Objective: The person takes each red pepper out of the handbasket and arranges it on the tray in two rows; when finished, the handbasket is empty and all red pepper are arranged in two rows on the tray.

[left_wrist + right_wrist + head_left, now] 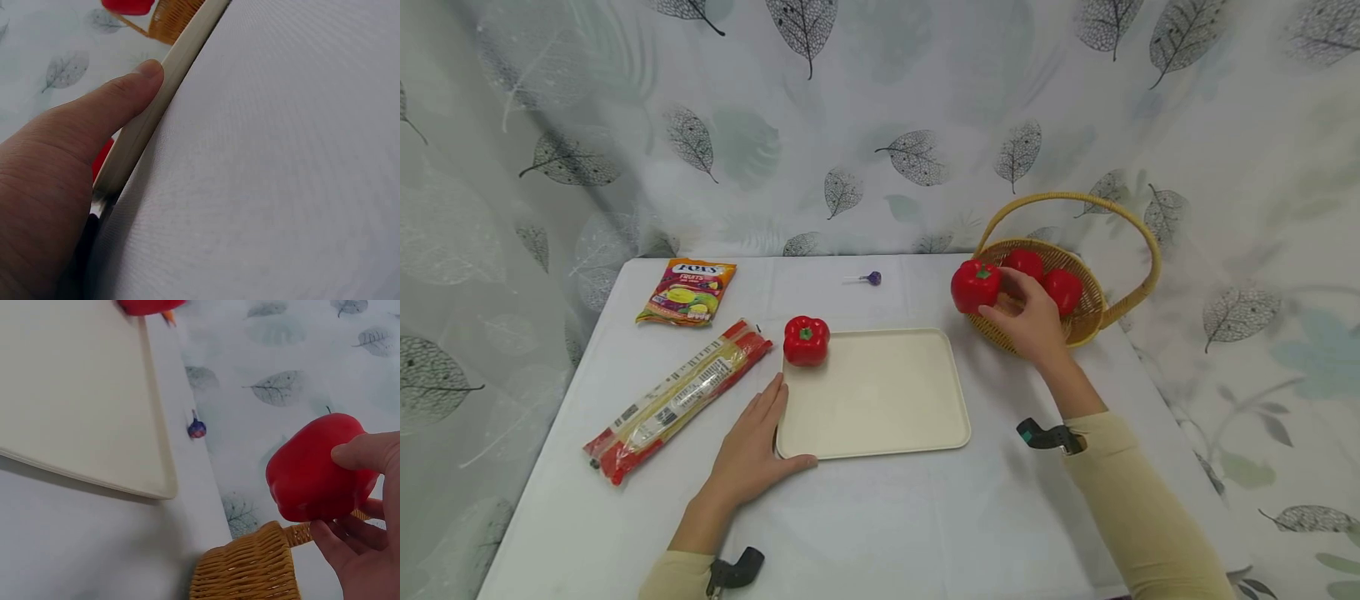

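Note:
My right hand (1028, 318) grips a red bell pepper (975, 287) at the left rim of a wicker basket (1093, 292). In the right wrist view the thumb and fingers hold that pepper (319, 469) above the basket (247, 569). Two more red peppers (1063, 291) lie inside the basket. My left hand (751, 454) rests at the lower left corner of a cream tray (880, 400), fingers straight along its edge. The left wrist view shows the thumb (134, 87) against the tray's side. Another red pepper (807, 341) sits on the tray's upper left corner.
Left of the tray lies a long pack that looks like noodles (681, 400), with a bag of fruit candy (687, 292) behind it. A purple lollipop (872, 278) lies near the table's back edge. The basket's tall handle (1150, 258) arches over its right side.

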`<state>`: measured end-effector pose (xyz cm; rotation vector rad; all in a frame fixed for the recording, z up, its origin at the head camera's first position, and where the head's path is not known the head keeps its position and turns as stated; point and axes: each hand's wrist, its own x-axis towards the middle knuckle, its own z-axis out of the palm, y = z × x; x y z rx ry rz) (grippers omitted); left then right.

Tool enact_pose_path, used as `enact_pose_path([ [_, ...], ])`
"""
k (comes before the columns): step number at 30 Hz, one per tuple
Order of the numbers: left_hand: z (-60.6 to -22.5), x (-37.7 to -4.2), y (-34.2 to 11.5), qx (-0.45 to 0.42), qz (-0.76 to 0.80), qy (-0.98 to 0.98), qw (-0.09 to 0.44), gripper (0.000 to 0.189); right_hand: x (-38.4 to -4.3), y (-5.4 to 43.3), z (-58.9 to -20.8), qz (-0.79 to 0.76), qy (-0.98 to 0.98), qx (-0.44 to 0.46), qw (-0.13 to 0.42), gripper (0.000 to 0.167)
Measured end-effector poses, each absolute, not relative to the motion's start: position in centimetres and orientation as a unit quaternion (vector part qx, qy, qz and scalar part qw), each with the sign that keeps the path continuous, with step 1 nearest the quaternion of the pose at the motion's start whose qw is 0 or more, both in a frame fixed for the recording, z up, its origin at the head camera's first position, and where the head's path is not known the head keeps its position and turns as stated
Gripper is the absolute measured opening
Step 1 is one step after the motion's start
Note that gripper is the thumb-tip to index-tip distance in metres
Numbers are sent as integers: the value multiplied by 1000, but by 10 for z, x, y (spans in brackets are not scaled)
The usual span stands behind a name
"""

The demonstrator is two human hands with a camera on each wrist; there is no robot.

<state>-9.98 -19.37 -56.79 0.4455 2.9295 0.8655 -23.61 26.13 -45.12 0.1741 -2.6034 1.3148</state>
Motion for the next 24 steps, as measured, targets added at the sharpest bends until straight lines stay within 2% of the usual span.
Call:
enact_pose_path([
  [24,-567,-99,-194,142,281,948,31,130,-229,226,-497,553,-825,113,0,74],
])
